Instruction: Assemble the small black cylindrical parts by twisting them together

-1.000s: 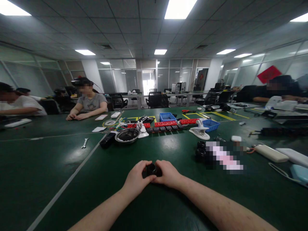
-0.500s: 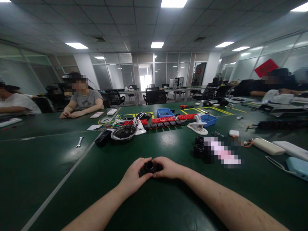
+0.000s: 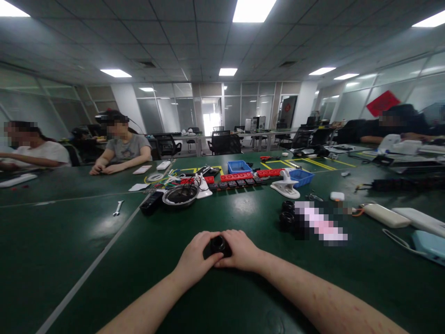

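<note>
Between my hands, just over the near part of the green table (image 3: pixel 167 306), is a black round part (image 3: pixel 218 243) with a dark opening facing up. My left hand (image 3: pixel 196 255) curls around its left side, with the thumb across the front. My right hand (image 3: pixel 240 251) closes around the right side, its thumb pressed near the left thumb. Its lower part is hidden by the fingers, and its exact kind cannot be made out. Similar black rounded pieces (image 3: pixel 287 217) lie farther right, beside a blurred-out pink and white patch.
A wrench (image 3: pixel 118 208) lies to the left. Beyond my hands are a round metal-rimmed pan (image 3: pixel 181 195), red strips (image 3: pixel 236 176), blue bins (image 3: pixel 239 167) and a white clip stand (image 3: pixel 285 184). Power banks (image 3: pixel 384 215) lie at right. Other people sit around the table.
My right hand has shifted left onto the black part, closing the gap between the two hands. The camera view has tilted up slightly.
</note>
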`<state>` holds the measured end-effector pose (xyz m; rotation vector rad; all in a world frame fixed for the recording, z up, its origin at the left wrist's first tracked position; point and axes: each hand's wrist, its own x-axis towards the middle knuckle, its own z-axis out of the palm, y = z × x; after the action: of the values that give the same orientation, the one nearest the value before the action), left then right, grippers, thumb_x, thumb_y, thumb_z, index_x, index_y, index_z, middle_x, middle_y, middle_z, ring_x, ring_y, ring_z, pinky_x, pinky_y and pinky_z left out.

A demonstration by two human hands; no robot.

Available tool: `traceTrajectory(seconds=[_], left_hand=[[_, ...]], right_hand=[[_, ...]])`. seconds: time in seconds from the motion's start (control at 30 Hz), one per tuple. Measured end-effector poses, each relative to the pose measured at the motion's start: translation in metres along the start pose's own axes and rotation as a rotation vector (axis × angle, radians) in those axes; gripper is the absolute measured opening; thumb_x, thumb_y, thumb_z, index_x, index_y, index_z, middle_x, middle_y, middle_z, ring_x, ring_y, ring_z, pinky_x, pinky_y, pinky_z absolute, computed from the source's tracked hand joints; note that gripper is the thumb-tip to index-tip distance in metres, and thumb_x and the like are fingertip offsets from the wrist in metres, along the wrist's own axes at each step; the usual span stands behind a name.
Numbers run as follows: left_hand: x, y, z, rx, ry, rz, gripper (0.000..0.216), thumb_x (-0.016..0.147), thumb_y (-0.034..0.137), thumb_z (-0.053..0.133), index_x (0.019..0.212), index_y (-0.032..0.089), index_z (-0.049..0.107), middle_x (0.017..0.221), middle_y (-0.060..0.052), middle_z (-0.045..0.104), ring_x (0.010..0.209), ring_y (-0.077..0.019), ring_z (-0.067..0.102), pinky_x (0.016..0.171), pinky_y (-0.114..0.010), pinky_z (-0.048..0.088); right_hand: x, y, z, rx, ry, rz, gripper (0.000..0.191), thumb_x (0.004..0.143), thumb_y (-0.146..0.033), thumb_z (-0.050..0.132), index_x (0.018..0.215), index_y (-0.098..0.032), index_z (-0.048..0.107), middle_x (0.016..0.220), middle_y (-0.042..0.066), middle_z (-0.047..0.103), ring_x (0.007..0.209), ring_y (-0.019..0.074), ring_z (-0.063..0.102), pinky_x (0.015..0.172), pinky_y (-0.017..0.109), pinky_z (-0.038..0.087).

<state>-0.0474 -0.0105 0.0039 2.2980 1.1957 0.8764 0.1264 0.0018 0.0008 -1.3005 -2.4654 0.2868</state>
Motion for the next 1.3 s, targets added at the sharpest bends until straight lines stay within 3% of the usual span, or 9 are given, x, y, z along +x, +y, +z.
traceTrajectory(seconds=[0.1, 0.27, 0.4, 0.57, 0.73, 0.83, 0.93, 1.1, 1.3], left_hand=[[-0.001, 0.000, -0.003, -0.037, -0.046, 0.004, 0.039, 0.074, 0.025, 0.058, 0.112, 0.026, 0.051, 0.109, -0.005, 0.055, 0.102, -0.0228, 0.050, 0.088, -0.038, 0.041], [0.000, 0.000, -0.006, -0.088, -0.100, -0.017, 0.042, 0.076, 0.026, 0.056, 0.117, 0.027, 0.049, 0.112, -0.006, 0.053, 0.103, -0.0230, 0.049, 0.086, -0.038, 0.043], [0.001, -0.001, -0.004, -0.101, -0.087, -0.034, 0.040, 0.073, 0.027, 0.059, 0.112, 0.025, 0.051, 0.107, -0.005, 0.055, 0.098, -0.0226, 0.051, 0.081, -0.036, 0.045], [0.002, -0.003, 0.001, -0.040, 0.007, -0.086, 0.037, 0.069, 0.027, 0.064, 0.103, 0.021, 0.054, 0.098, -0.005, 0.056, 0.092, -0.0232, 0.053, 0.077, -0.037, 0.044], [0.002, -0.005, 0.003, -0.041, 0.030, -0.061, 0.036, 0.069, 0.025, 0.062, 0.104, 0.022, 0.053, 0.100, -0.005, 0.056, 0.093, -0.0231, 0.053, 0.080, -0.037, 0.044], [0.002, -0.005, 0.001, -0.080, 0.009, -0.044, 0.037, 0.071, 0.022, 0.061, 0.107, 0.023, 0.052, 0.103, -0.005, 0.056, 0.093, -0.0222, 0.053, 0.078, -0.035, 0.045], [0.003, -0.005, 0.000, -0.126, -0.025, -0.048, 0.038, 0.073, 0.022, 0.059, 0.110, 0.024, 0.051, 0.107, -0.005, 0.055, 0.094, -0.0212, 0.053, 0.074, -0.031, 0.046], [0.002, -0.005, -0.002, -0.137, -0.055, -0.065, 0.040, 0.074, 0.022, 0.058, 0.114, 0.025, 0.050, 0.110, -0.005, 0.054, 0.098, -0.0213, 0.052, 0.074, -0.030, 0.046], [0.003, -0.002, -0.003, -0.107, -0.055, -0.090, 0.039, 0.070, 0.025, 0.062, 0.108, 0.025, 0.053, 0.104, -0.005, 0.056, 0.095, -0.0221, 0.053, 0.074, -0.032, 0.046]], right_hand=[[0.002, 0.009, -0.005, 0.123, -0.073, -0.066, 0.050, 0.062, -0.048, 0.066, 0.099, -0.017, 0.054, 0.090, 0.006, 0.058, 0.081, 0.0204, 0.052, 0.070, 0.030, 0.039], [0.006, 0.024, -0.010, 0.266, -0.164, -0.160, 0.026, 0.068, -0.035, 0.065, 0.086, -0.016, 0.059, 0.081, 0.001, 0.057, 0.075, 0.0155, 0.052, 0.066, 0.025, 0.038], [0.007, 0.023, -0.006, 0.325, -0.179, -0.084, 0.028, 0.067, -0.037, 0.066, 0.081, -0.015, 0.056, 0.074, -0.001, 0.057, 0.065, 0.0120, 0.051, 0.055, 0.021, 0.035], [0.004, 0.004, 0.002, 0.031, -0.050, 0.059, 0.036, 0.066, -0.048, 0.062, 0.079, -0.015, 0.054, 0.073, 0.003, 0.057, 0.063, 0.0149, 0.050, 0.054, 0.025, 0.034], [0.002, -0.005, 0.006, -0.141, 0.037, 0.038, 0.038, 0.069, -0.051, 0.057, 0.079, -0.015, 0.053, 0.077, 0.007, 0.057, 0.074, 0.0212, 0.051, 0.066, 0.032, 0.037], [0.001, 0.000, 0.005, -0.038, 0.043, -0.002, 0.049, 0.063, -0.055, 0.062, 0.089, -0.015, 0.054, 0.086, 0.007, 0.057, 0.080, 0.0222, 0.050, 0.071, 0.033, 0.037], [0.003, 0.010, 0.002, 0.134, -0.019, -0.074, 0.047, 0.063, -0.045, 0.066, 0.097, -0.017, 0.054, 0.089, 0.005, 0.057, 0.081, 0.0196, 0.051, 0.071, 0.030, 0.038], [0.007, 0.025, 0.001, 0.348, -0.127, -0.132, 0.026, 0.068, -0.027, 0.065, 0.090, -0.016, 0.057, 0.081, 0.000, 0.058, 0.070, 0.0135, 0.052, 0.061, 0.023, 0.038], [0.008, 0.021, 0.004, 0.364, -0.105, -0.030, 0.026, 0.063, -0.031, 0.069, 0.077, -0.016, 0.055, 0.073, -0.002, 0.055, 0.064, 0.0110, 0.048, 0.054, 0.020, 0.034]])
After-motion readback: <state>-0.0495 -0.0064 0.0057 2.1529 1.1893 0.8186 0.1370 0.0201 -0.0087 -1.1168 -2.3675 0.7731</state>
